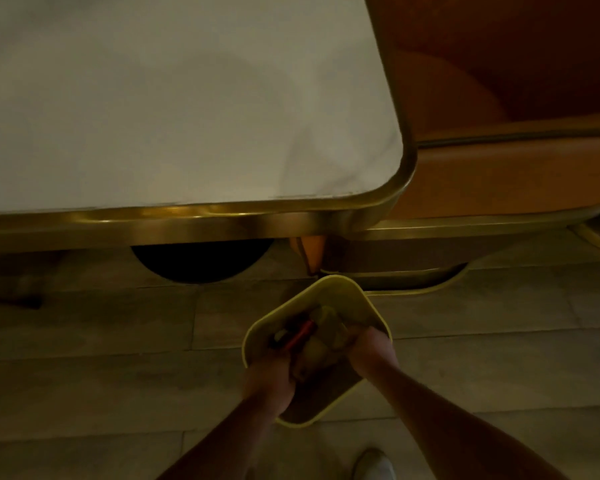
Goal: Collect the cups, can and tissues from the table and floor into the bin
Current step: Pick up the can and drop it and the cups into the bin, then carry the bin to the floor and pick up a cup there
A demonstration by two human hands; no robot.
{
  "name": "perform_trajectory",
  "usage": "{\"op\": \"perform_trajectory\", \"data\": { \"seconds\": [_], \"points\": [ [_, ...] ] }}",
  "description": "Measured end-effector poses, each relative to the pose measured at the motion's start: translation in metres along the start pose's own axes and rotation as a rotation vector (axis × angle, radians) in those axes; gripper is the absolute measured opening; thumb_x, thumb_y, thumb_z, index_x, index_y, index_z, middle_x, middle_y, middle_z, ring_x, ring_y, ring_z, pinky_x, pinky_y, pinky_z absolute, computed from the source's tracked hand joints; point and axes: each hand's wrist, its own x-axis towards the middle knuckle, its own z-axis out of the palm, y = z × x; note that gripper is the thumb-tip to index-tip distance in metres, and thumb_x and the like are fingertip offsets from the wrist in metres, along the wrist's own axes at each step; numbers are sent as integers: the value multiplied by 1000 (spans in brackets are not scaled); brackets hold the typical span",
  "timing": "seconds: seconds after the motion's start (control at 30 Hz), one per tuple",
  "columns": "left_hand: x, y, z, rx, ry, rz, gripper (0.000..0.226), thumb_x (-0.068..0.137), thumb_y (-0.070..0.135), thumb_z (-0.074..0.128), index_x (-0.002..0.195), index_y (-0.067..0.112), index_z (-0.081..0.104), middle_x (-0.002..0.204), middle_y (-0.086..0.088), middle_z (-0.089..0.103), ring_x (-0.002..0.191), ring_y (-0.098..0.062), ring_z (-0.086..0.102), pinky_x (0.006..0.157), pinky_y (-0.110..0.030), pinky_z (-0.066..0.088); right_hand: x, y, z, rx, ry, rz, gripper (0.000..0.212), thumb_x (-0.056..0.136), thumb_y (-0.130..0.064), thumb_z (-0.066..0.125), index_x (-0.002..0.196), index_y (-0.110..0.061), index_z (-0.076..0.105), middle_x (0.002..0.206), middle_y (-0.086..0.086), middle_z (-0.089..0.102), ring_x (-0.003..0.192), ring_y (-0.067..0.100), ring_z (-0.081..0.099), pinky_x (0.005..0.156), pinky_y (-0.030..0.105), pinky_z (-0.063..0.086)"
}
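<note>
both hands down in the yellow bin (340, 285)
left hand (274, 379) and right hand (369, 351) over the rubbish, grip unclear in the dark.

The person's two forearms are bare, with no sleeves, watch or bands in view, and so are the left hand (274, 379) and right hand (371, 351). One pale, light-coloured shoe (374, 464) shows (dim and blurred).

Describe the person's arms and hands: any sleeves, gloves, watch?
Both forearms are bare as far up as the frame shows, with no sleeves in view. The left hand and right hand are ungloved. No watch, ring or band is discernible, though the dim, blurry light could hide small items.
</note>
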Motion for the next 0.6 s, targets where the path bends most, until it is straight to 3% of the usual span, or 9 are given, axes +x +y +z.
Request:
{"op": "perform_trajectory", "data": {
  "seconds": [0.1,0.17,0.27,0.37,0.47,0.6],
  "points": [
    [-18,-2,-14,-8,117,4,41,88,24,49,128,34,52,123,0,60,109,-20,59,89,-32,49,-18,1,-21,-21,71,3,24,97,-26,49,109,-17,68,98,9,71,93,25,68,73,31,51],
    [-29,-6,-18,-62,184,-28,36,88,25,52,122,34,55,120,3,60,108,-17,57,89,-30,47,-27,5,-30,-9,119,13,23,97,-24,49,111,-15,65,93,7,69,87,24,66,71,31,51],
    [-44,-12,-18,-146,183,-119,38,87,30,56,125,29,53,120,0,56,109,-18,52,89,-30,46,-38,11,-37,-11,166,38,20,97,-24,49,110,-16,62,83,-1,59,79,20,61,68,30,49],
    [-56,-15,-14,-225,166,-186,48,86,30,60,133,24,47,128,-6,49,113,-20,51,87,-29,46,-42,16,-41,-29,183,40,21,92,-24,55,112,-16,57,95,4,64,89,24,68,77,41,59],
    [-61,-14,-10,-457,233,-284,57,82,24,68,133,15,45,129,-11,48,109,-25,55,83,-33,48,-37,22,-41,-66,199,4,34,88,-20,61,120,-17,51,112,11,60,97,28,65,82,46,58],
    [-61,-4,-1,-774,241,-501,61,84,24,66,137,7,40,127,-18,57,113,-35,56,83,-36,46,-22,23,-40,-164,137,-11,38,92,-18,53,130,-12,48,119,15,61,105,33,64,83,42,55]
  ]
}}
